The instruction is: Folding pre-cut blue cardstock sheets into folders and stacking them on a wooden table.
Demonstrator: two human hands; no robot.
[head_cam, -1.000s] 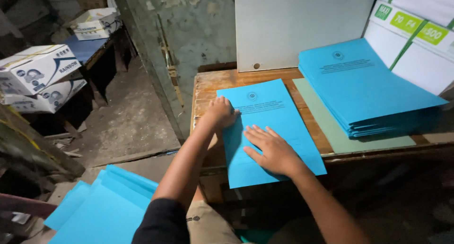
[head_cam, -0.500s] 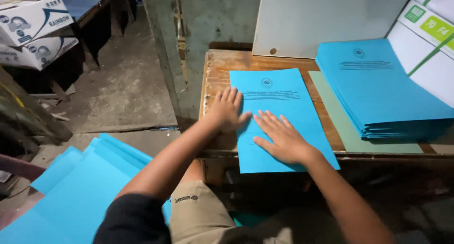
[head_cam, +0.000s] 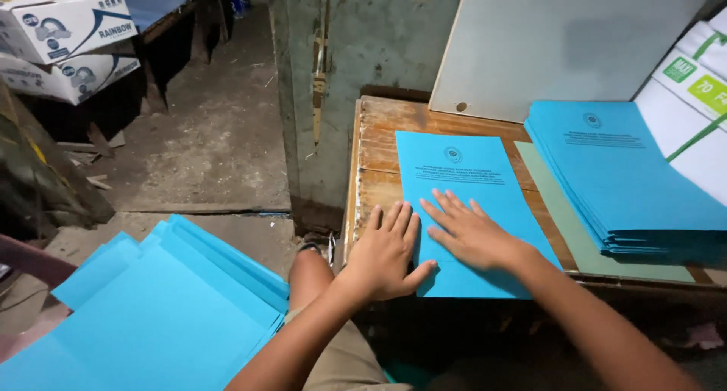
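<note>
On worn wooden table [head_cam: 375, 145], left hand [head_cam: 382, 254], right hand [head_cam: 469, 232], fingers spread flat, smooth blue paper sheet [head_cam: 462, 179]

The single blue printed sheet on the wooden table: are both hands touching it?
Touching. The head view shows the left hand and right hand lying flat on the blue printed sheet, no gap visible.

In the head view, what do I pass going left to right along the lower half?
Loose blue sheets → left hand → right hand on the blue cover → blue stack.
</note>
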